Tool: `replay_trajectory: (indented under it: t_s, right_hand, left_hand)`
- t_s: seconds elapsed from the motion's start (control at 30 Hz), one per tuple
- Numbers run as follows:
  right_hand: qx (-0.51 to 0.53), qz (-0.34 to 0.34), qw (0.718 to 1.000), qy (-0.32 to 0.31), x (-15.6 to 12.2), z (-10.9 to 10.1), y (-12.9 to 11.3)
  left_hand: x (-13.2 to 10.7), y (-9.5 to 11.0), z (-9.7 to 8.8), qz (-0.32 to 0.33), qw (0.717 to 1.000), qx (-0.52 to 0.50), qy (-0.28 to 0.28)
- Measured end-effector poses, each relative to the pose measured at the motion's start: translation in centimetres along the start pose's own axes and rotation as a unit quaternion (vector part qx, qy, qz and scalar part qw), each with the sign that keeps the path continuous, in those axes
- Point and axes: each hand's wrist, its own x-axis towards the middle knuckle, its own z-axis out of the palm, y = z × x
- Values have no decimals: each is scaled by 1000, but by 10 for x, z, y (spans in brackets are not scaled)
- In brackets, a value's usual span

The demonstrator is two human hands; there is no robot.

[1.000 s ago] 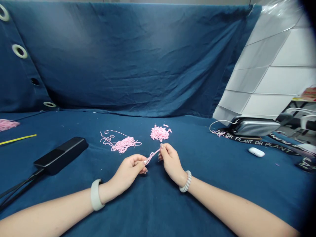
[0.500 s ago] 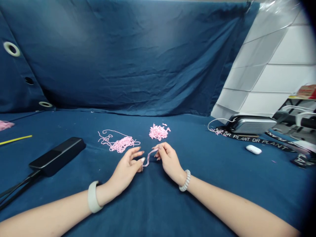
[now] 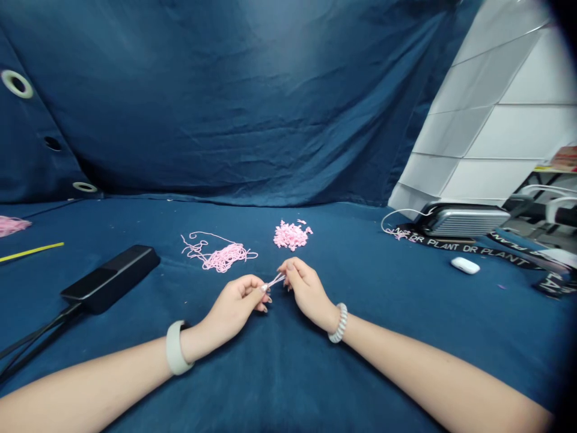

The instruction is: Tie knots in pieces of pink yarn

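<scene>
A short length of pink yarn (image 3: 276,280) runs between my two hands, its strands drawn close together. My left hand (image 3: 237,304) pinches one end between thumb and fingers. At the other end, my right hand (image 3: 309,290) grips the yarn with thumb and fingertips pressed together. Beyond the left hand lies a loose tangle of pink yarn (image 3: 225,257), with a few stray strands curling to its left. A small heap of short pink pieces (image 3: 291,236) sits just beyond the right hand. The yarn ends inside the fingers are hidden.
At left lie a black box-shaped device (image 3: 112,279) with cables, a yellow strip (image 3: 32,252) and more pink yarn (image 3: 12,225). To the right are a white earbud case (image 3: 465,265), a lettered black strap (image 3: 469,248) and a ribbed silver-grey case (image 3: 469,221). Blue cloth (image 3: 270,108) hangs behind.
The yarn hung slack in a curve between my hands; now it is straighter and tighter. My left fingers have closed together on it. The right hand stays almost in place.
</scene>
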Motion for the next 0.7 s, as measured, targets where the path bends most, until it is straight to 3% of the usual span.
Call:
replay_trajectory:
  t_s: [0.1,0.27,0.43,0.53,0.7]
  right_hand:
    - [17,20,999,-37,1,1,-1]
    - [-42,-17,994,-99,-1,3,-6]
    - [-43,-28,997,-54,-3,2,-7]
    - [9,19,999,-27,-1,3,-4]
    - [179,129,972,83,14,-4,13]
  left_hand:
    - [1,-3,-1,0,1000,-15,0]
    - [1,-6,-2,18,999,-29,-6]
    - [2,-8,-1,3,1000,-21,16]
    - [3,-10,-2,-7,997,-59,40]
    - [3,4,-17,85,985,-92,117]
